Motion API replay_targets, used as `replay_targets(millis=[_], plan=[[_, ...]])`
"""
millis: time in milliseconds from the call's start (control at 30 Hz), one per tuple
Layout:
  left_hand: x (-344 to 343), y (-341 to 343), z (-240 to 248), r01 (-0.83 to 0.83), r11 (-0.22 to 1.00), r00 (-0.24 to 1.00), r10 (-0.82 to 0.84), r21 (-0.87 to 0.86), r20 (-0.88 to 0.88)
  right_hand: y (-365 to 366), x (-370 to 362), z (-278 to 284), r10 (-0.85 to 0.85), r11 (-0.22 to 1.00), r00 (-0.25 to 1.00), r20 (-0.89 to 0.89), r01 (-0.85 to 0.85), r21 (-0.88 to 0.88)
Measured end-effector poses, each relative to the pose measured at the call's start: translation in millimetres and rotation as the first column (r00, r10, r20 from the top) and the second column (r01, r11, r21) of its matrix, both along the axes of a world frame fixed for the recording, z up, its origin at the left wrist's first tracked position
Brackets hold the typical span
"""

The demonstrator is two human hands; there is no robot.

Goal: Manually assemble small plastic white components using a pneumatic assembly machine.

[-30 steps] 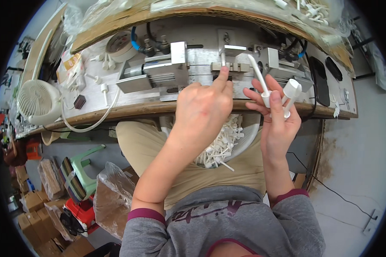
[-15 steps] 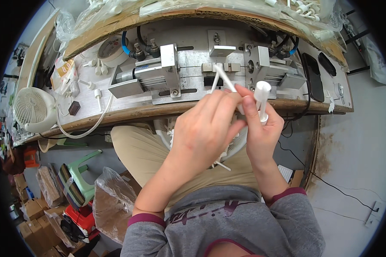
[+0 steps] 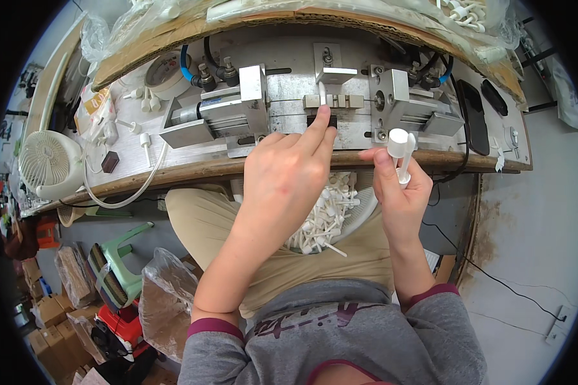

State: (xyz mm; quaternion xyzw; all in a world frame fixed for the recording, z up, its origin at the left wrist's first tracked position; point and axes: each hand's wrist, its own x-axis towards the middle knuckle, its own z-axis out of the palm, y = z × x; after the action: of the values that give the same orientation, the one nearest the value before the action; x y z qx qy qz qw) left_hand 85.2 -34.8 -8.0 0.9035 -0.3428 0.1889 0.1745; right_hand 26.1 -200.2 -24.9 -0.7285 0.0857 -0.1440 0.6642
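Note:
My left hand (image 3: 286,170) reaches over the bench edge with its index finger stretched out. That fingertip touches a slim white plastic stick (image 3: 322,95) lying in a slot of the small metal block (image 3: 351,101). The other fingers of this hand are loosely bent, and nothing shows in its grasp. To the right, my right hand (image 3: 401,192) is closed around white plastic stems, held upright; one has a round cap (image 3: 397,142) and another a narrow tip (image 3: 411,142). Beneath my hands, a bowl-like white basket (image 3: 365,212) on my lap holds many white plastic pieces (image 3: 324,221).
Metal cylinder fixtures flank the block, a left one (image 3: 253,102) and a right one (image 3: 392,106). A white fan (image 3: 52,163), tape roll (image 3: 164,74) and dark phone (image 3: 472,119) lie on the bench. Cardboard with plastic film (image 3: 289,22) overhangs its back.
The hands have drawn apart. A white stick now lies in the metal block under my left index finger. My right hand has moved slightly right and down, still holding white pieces.

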Motion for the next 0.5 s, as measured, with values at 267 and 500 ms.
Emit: replay_targets(millis=[267, 500], plan=[[9.6, -1.2, 7.9, 0.013, 0.997, 0.999, -0.010, 0.080, -0.044, -9.3, -2.0, -0.6, 0.106, 0.975, 0.985, 0.139, -0.075, -0.208], [-14.3, 9.9, 15.6, 0.038, 0.731, 0.797, -0.433, -0.681, -0.420, -23.9, 8.2, -2.4, 0.297, 0.759, 0.851, 0.432, 0.064, -0.648]])
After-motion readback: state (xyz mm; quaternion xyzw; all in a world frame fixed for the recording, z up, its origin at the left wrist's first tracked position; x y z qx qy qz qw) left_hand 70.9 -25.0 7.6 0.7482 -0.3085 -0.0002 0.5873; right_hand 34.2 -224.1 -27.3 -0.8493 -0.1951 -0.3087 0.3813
